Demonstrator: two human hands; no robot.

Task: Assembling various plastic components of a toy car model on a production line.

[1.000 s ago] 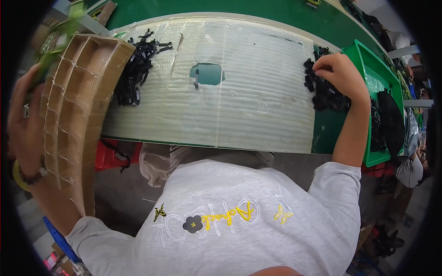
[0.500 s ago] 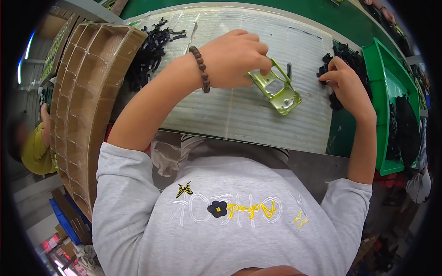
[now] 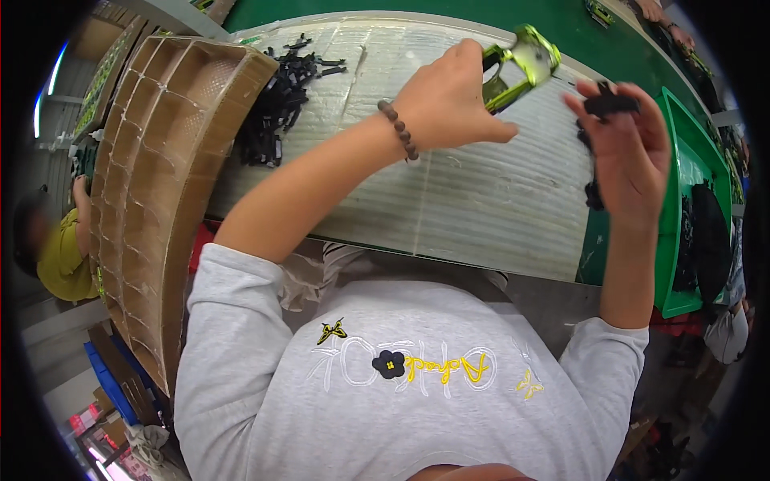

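My left hand point(image 3: 453, 96), a beaded bracelet at its wrist, grips a shiny green toy car body shell point(image 3: 539, 64) by one end. The shell is tilted up over the far right part of the work mat, with its window openings showing. Across from it my right hand point(image 3: 634, 156) is raised and pinches a small black plastic part point(image 3: 611, 103) between thumb and fingers. A gap separates the part from the shell. Right of the mat, my right hand partly hides a few more black parts point(image 3: 593, 195).
A pile of black plastic pieces point(image 3: 277, 112) lies on the mat's left. Beside it stands a brown compartmented tray point(image 3: 188, 120). A green bin point(image 3: 682, 301) with black parts is at the right. Another person point(image 3: 64, 256) sits far left; a person's hand point(image 3: 682, 36) shows far right.
My left hand has lifted the green shell away from me and to the right, turning it. My right hand has come up from the black parts with one in its fingers.
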